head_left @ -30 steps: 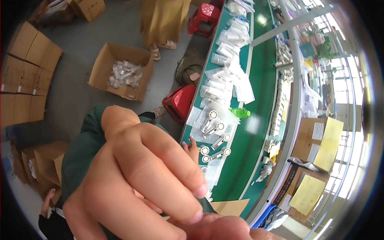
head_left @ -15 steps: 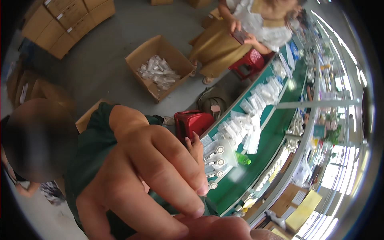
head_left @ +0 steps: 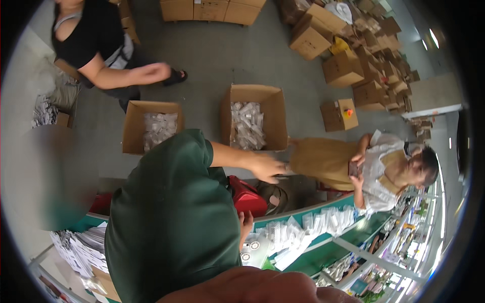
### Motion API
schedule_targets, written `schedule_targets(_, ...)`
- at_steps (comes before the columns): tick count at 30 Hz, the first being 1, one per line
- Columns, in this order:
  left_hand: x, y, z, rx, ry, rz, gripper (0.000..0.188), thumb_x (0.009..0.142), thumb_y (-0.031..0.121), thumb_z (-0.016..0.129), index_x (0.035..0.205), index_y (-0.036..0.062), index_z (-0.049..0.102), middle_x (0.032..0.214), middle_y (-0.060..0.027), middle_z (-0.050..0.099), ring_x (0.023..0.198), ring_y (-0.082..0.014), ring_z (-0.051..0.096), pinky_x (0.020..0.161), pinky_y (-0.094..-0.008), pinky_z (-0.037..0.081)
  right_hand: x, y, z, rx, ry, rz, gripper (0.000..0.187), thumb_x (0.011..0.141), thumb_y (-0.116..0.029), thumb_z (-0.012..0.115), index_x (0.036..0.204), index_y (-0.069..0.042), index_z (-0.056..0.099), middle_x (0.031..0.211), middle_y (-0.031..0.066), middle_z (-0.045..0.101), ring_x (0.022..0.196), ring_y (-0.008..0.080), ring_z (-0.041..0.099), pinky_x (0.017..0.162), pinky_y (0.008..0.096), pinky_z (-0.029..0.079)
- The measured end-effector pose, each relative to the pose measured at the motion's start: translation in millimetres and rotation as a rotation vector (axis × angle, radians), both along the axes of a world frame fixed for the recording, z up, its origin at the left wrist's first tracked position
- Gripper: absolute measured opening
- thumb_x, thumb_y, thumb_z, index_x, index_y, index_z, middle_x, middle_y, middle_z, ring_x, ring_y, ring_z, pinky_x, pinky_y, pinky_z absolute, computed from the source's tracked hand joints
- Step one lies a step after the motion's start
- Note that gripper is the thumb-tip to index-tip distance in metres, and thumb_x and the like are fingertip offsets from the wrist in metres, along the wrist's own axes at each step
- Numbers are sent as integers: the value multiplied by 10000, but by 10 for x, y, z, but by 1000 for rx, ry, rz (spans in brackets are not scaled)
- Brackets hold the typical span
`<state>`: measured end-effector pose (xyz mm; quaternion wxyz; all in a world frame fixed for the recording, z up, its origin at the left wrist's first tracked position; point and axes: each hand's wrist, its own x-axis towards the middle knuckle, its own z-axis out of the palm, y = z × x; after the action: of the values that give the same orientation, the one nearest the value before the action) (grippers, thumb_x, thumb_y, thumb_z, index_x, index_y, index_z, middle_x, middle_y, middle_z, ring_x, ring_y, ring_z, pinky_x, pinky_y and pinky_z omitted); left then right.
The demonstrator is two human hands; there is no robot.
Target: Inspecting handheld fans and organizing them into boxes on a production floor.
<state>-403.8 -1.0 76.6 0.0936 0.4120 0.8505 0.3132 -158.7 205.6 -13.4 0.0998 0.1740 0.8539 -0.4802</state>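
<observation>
- White round-ended parts (head_left: 248, 246) lie on the green counter (head_left: 314, 256), partly hidden behind the worker's green shirt (head_left: 172, 212).
- The right hand (head_left: 245, 223) is just beside these parts, its fingers bent; the shirt covers much of it, so I cannot tell whether it holds anything.
- Clear-wrapped packages (head_left: 283, 233) lie in a crowded row along the counter, from near the right hand off toward the right.
- The left hand (head_left: 265, 167) is stretched out over the floor side, blurred, its fingers loosely spread with nothing visible in them.
- Below that hand in the view, a red stool (head_left: 247, 199) stands by the counter's edge, with a dark bag (head_left: 274, 194) beside it.
- Two open cartons (head_left: 277, 118) sit on the floor past the arm, both holding clear-wrapped pieces.
- To the right, a person in a white blouse and tan skirt (head_left: 318, 160) holds a dark phone-like object (head_left: 353, 168).
- At upper left is another person in a black top (head_left: 91, 38), one forearm extended.
- Stacked cardboard boxes (head_left: 374, 93) fill the upper right.
</observation>
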Motion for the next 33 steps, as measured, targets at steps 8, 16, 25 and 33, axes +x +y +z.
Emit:
schedule_targets(8,414,-489,-3513,-878,-727,-181,529,916,507,525,1223,105,681,1330,-122,614,1198,-341,583,977,-515,464,208,269,-374,-170,-49,-134,501,946,-234,655,1327,58,509,771,109,678,685,159,624,651,305,505)
schedule_targets(16,347,45,-2031,-774,-334,-415,321,730,252,682,968,48,751,1043,-171,717,1000,-342,679,851,-456,545,339,92,-81,70,-144,-177,538,913,-319,671,1330,-3,546,813,168,693,741,267,670,708,385,521)
schedule_targets(25,449,699,-2482,-426,-22,-447,320,790,310,629,832,11,736,941,-203,687,902,-356,682,791,-486,542,1019,-26,-272,8,-164,-479,534,913,-324,684,1313,5,551,817,157,714,716,246,698,664,370,539)
schedule_targets(33,428,1841,-1994,-466,-141,-564,499,886,502,579,757,46,736,848,-179,702,808,-371,674,737,-498,530,1368,-114,-83,134,-220,-767,547,888,-387,674,1283,-23,571,808,153,700,776,340,684,707,430,525)
